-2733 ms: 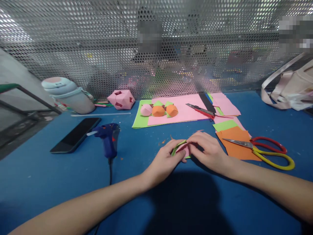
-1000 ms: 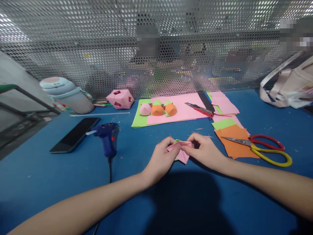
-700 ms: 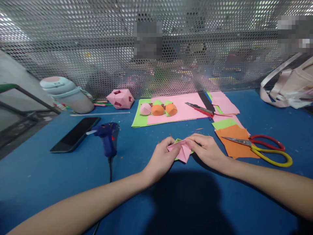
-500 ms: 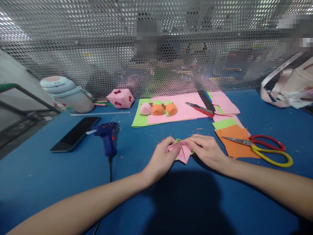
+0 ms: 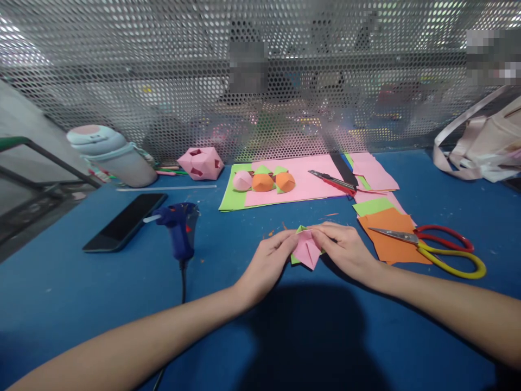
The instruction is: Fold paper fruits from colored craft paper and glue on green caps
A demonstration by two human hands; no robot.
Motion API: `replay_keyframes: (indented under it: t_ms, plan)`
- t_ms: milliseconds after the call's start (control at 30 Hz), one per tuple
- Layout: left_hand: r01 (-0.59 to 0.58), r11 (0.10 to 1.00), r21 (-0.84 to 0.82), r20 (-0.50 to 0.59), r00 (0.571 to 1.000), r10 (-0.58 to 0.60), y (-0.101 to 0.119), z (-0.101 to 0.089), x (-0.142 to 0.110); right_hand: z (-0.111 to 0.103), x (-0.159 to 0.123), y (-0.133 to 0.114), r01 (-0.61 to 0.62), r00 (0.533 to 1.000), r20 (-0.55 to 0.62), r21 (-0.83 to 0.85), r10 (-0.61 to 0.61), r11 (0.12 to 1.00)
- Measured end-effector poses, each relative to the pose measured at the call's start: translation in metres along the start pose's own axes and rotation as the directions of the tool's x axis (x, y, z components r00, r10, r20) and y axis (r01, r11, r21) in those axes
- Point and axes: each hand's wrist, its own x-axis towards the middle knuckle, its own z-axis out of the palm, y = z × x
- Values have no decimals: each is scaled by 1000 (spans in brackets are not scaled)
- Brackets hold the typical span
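Pinched between both hands is a small piece of folded paper [image 5: 308, 251], pink in front with green showing behind and at its edges. My left hand [image 5: 271, 262] grips its left side, thumb along the front. From the right, my right hand [image 5: 345, 250] closes on the upper right edge, with its thumb on the pink face; its other fingers are partly hidden behind. Beyond the hands, small domed paper pieces [image 5: 264, 182] in pink, orange and green rest on pink and green sheets [image 5: 305, 168]. Right of my right hand, scissors [image 5: 427, 244] lie on orange paper [image 5: 391, 252].
A blue glue gun [image 5: 179, 228] stands left, its cord running toward me. Beside it lies a black phone [image 5: 126, 222]. Farther back are a bottle [image 5: 112, 155], a pink paper polyhedron [image 5: 201, 163] and a box cutter [image 5: 334, 182]. A perforated metal panel [image 5: 171, 108] borders the table.
My left thumb has slid left off the middle of the pink face, uncovering more of it. The folded paper stays in both hands at nearly the same spot.
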Motion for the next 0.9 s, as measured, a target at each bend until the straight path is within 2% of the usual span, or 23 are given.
replay_keyframes:
  t_ms: [233, 433, 667, 900]
  plan:
    - [-36, 999, 28, 32, 999, 35, -2, -1, -1, 1, 1, 2, 8, 1000, 2, -4, -8, 1000]
    - [-8, 1000, -12, 40, 999, 9, -5, -2, 1, 0, 0, 1, -20, 999, 28, 3, 20, 1000]
    - [66, 994, -89, 11, 998, -65, -7, -1, 1, -4, 0, -1, -142, 985, -95, 35, 144, 989]
    - [54, 996, -70, 11, 999, -53, -5, -1, 1, -1, 1, 0, -136, 986, -88, 82, 143, 987]
